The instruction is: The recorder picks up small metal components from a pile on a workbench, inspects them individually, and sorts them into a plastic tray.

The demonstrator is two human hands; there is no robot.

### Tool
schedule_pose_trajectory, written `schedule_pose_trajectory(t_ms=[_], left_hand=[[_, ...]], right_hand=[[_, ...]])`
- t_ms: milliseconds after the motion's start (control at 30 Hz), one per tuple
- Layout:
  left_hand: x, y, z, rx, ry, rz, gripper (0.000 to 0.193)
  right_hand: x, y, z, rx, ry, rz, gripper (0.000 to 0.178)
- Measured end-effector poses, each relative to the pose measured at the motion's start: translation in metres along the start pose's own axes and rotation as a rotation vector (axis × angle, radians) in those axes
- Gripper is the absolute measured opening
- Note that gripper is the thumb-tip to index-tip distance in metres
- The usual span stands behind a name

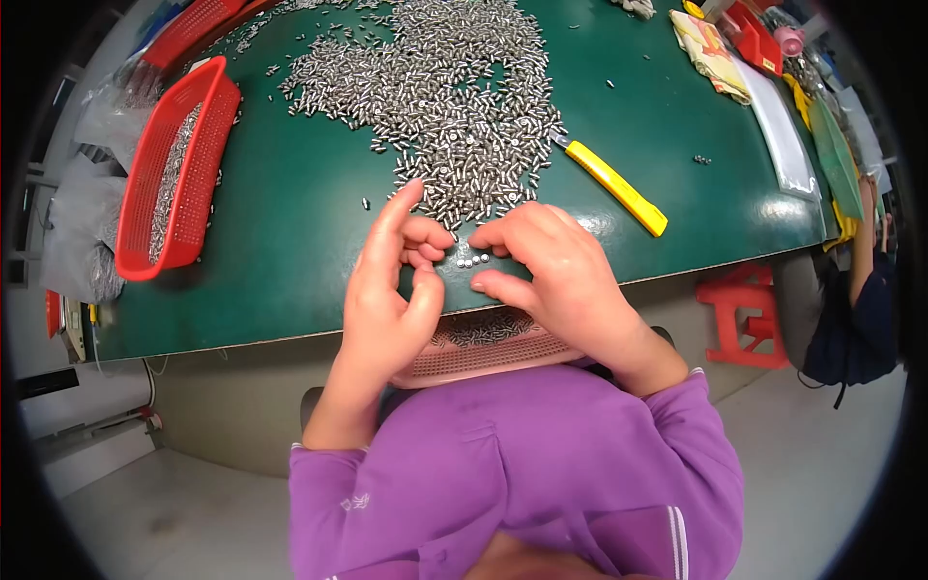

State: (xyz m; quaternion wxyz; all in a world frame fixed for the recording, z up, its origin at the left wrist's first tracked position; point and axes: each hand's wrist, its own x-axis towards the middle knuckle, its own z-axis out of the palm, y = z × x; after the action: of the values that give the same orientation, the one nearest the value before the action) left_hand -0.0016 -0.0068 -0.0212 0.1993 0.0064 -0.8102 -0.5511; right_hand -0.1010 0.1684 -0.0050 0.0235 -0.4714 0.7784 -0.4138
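Observation:
A short row of several small metal pins point(474, 261) lies on the green table near its front edge, between my two hands. To its left is my left hand point(391, 285), index finger stretched out, the others bent, thumb apart; I see nothing held in it. My right hand point(551, 261) is on the other side, thumb and index finger spread around the row's right end, not visibly gripping a piece. Just beyond my fingertips, a large heap of silvery metal pins point(454, 106) spreads over the table point(280, 222).
A yellow utility knife point(616, 188) lies right of the heap. On the left stands a red perforated basket point(130, 242) holding metal pieces. Below the table edge, a pink basket point(483, 362) also holds pieces. A red stool point(739, 319) and another person's arm point(863, 242) are at right.

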Motion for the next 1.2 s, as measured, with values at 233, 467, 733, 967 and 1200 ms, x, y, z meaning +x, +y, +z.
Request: schedule_pose_trajectory(t_ms=[233, 467, 733, 967, 1200], left_hand=[[-0.001, -0.004, 0.003, -0.197, 0.102, -0.046, 0.071], [-0.002, -0.001, 0.0, -0.008, 0.071, -0.055, 0.068], [0.01, 0.009, 0.016, 0.371, 0.059, 0.038, 0.069], [0.015, 0.005, 0.015, 0.335, 0.031, 0.078, 0.065], [0.012, 0.004, 0.014, 0.301, 0.036, 0.078, 0.066]], right_hand=[[0.003, -0.001, 0.01, -0.027, 0.019, -0.12, 0.023], [-0.015, -0.008, -0.013, 0.07, -0.24, -0.13, 0.023], [0.007, 0.01, -0.008, -0.116, 0.183, -0.037, 0.02], [0.014, 0.007, -0.003, -0.126, 0.097, -0.066, 0.017], [0.013, 0.011, -0.005, -0.06, 0.071, -0.091, 0.015]])
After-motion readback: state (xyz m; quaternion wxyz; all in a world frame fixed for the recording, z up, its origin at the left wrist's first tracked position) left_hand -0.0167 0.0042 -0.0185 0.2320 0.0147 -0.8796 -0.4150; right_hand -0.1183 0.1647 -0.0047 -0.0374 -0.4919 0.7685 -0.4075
